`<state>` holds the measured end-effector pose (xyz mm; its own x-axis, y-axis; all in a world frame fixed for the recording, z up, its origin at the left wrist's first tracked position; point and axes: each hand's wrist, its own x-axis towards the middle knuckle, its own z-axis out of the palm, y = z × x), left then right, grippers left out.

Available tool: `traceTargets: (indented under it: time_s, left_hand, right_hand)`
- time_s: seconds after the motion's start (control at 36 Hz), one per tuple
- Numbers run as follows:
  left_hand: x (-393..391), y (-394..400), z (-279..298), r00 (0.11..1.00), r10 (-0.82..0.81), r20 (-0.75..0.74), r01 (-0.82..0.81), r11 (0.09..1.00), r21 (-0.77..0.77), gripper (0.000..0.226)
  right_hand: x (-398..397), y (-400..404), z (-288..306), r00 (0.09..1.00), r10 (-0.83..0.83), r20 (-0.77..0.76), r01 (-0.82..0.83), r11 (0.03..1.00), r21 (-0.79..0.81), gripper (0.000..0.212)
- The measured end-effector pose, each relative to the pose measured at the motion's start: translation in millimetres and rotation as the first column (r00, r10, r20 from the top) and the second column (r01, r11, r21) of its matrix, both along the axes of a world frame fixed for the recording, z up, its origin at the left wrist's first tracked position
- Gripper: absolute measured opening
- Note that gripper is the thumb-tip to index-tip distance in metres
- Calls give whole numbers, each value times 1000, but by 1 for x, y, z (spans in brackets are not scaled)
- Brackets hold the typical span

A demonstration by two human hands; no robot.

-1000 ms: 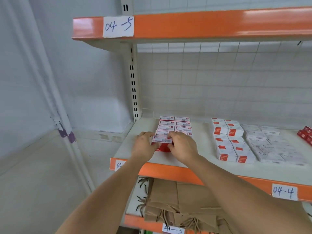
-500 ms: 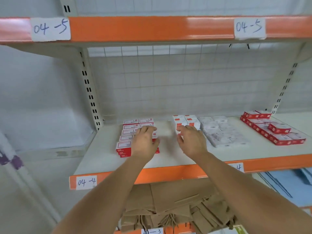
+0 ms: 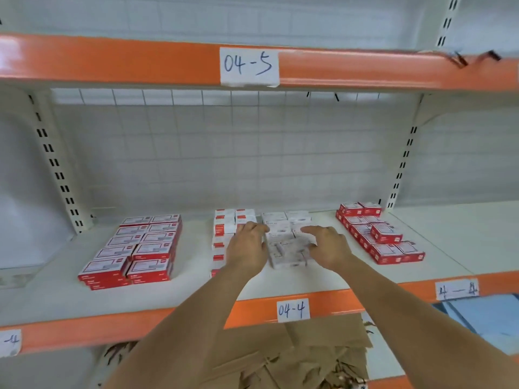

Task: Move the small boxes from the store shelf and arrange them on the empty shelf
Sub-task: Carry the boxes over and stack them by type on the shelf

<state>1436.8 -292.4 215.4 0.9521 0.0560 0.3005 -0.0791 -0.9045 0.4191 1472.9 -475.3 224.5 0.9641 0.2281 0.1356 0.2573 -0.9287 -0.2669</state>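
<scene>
Both hands have left the red-and-white stack at the left end of the shelf and now reach over the middle groups. The left hand (image 3: 247, 245) hovers palm down, fingers loosely curled and holding nothing, over the seam between the white boxes with red ends (image 3: 224, 228) and the plain white boxes (image 3: 286, 248). The right hand (image 3: 327, 248) is spread open and empty, its forefinger stretched toward the back of the plain white group; whether it touches the cartons cannot be told.

A second ago both hands pressed on the front box of the left stack (image 3: 134, 248); that stack now lies alone, two columns wide, five rows deep and several layers high, squared up near the left upright. The view has also swung rightward since then, so a fourth group, the red boxes at the right (image 3: 376, 234), comes into sight, with one box lying on top of the rows.

All four groups sit on the white shelf board (image 3: 56, 293), whose orange front lip carries a paper label reading 04-4 (image 3: 292, 309). The boxes are small flat cardboard cartons with printed labels. Behind them stands a white wire-grid back panel (image 3: 196, 153). The shelf above has a label reading 04-5 (image 3: 248, 66). Below lie crumpled brown paper bags (image 3: 309, 349).
</scene>
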Motion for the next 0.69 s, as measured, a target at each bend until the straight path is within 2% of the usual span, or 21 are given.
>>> traceTargets:
  time_s: [0.14, 0.31, 0.36, 0.47, 0.69]
  left_hand:
    - [10, -22, -1, 998, 50, -44, -51, 999, -11, 48]
    - [29, -33, 0, 995, 60, -80, -62, 998, -29, 57]
    - [37, -37, 2, 995, 54, -83, -57, 998, -34, 55]
    - [53, -42, 0, 993, 15, -114, -14, 1000, 6, 55]
    - [76, -41, -8, 988, 45, -149, -32, 995, 90, 56]
  right_hand:
    - [14, 1, -4, 983, 158, -98, -164, 985, -49, 57]
    - [27, -1, -11, 968, 246, -48, -250, 962, -112, 49]
    - [36, -5, -11, 974, 223, -44, -226, 970, -86, 48]
    - [55, -19, -7, 997, 77, 0, -77, 997, 31, 43]
    - [89, -15, -8, 1000, 18, 15, -19, 999, 34, 41]
